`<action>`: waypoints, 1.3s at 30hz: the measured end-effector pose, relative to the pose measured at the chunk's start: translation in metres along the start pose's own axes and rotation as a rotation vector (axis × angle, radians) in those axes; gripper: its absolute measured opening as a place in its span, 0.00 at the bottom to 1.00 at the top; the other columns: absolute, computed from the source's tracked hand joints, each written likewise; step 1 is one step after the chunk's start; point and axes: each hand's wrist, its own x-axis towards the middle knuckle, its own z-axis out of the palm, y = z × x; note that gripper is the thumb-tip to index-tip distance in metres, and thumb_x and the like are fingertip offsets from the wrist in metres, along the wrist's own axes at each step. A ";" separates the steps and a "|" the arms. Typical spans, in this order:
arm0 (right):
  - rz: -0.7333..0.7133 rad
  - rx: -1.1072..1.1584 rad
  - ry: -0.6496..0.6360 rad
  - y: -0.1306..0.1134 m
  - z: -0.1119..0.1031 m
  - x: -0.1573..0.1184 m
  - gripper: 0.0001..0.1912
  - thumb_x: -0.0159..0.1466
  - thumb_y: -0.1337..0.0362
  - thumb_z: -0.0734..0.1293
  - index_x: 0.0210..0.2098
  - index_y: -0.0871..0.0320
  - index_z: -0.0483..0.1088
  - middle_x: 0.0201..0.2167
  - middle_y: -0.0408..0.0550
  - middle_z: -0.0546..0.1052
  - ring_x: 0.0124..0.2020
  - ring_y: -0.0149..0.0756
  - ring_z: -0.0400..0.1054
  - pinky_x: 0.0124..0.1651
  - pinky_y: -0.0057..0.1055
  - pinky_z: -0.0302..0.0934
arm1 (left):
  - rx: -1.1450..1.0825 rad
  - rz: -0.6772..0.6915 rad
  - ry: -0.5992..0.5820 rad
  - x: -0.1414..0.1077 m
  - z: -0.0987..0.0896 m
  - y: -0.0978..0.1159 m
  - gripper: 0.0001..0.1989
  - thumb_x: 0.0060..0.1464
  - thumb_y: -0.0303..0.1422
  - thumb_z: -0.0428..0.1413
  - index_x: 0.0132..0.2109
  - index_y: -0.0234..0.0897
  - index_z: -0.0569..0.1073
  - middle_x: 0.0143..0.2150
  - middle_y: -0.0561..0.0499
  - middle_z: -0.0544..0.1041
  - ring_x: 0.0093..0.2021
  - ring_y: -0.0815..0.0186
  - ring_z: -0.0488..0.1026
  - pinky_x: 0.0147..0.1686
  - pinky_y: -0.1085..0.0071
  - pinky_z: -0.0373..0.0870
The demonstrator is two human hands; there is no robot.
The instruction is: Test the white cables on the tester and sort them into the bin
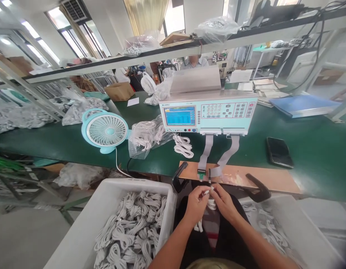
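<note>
Both hands are close together over my lap, just below the bench edge. My left hand [197,201] is closed on one white plug end of a cable, its fingers pinched. Beside it, my right hand [221,198] pinches the other end of the same white cable [211,204], whose coil hangs under the fingers. Just beyond the fingertips, two small connectors on grey ribbon cables [205,153] sit at the edge of a wooden board [186,170]. The ribbons run up to a tester [208,112] with a lit blue screen.
A white bin [111,183] full of coiled grey cables stands at my left, another bin [304,220] at my right. On the green bench are a fan [108,130], bagged cables [146,136], a loose white coil [183,146], a phone [279,152] and a blue folder [304,104]. People sit beyond.
</note>
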 end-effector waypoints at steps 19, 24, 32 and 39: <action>0.446 0.484 0.153 -0.012 0.011 0.014 0.22 0.48 0.47 0.74 0.26 0.61 0.71 0.19 0.42 0.69 0.20 0.29 0.58 0.24 0.27 0.54 | -0.378 -0.394 -0.142 0.019 -0.023 -0.009 0.19 0.42 0.35 0.61 0.43 0.32 0.75 0.28 0.52 0.73 0.17 0.76 0.64 0.15 0.79 0.52; 0.512 0.625 0.224 -0.012 0.017 0.019 0.23 0.42 0.48 0.77 0.23 0.61 0.70 0.17 0.43 0.69 0.18 0.28 0.57 0.22 0.27 0.52 | -0.053 -0.181 -0.067 0.025 -0.021 -0.005 0.12 0.50 0.39 0.56 0.32 0.33 0.75 0.24 0.54 0.70 0.22 0.74 0.62 0.24 0.76 0.58; 0.488 0.649 0.154 -0.007 0.012 0.018 0.21 0.45 0.49 0.77 0.26 0.62 0.73 0.20 0.44 0.72 0.22 0.30 0.62 0.27 0.26 0.56 | 0.060 -0.069 0.046 0.028 -0.018 -0.013 0.15 0.53 0.36 0.52 0.20 0.35 0.66 0.22 0.55 0.65 0.27 0.71 0.62 0.31 0.75 0.58; 0.512 0.651 0.168 -0.008 0.013 0.018 0.20 0.43 0.53 0.78 0.27 0.61 0.74 0.19 0.44 0.72 0.20 0.31 0.61 0.24 0.27 0.55 | -0.172 -0.252 0.128 0.028 -0.006 -0.022 0.15 0.48 0.41 0.56 0.23 0.33 0.70 0.20 0.54 0.67 0.24 0.71 0.62 0.28 0.74 0.58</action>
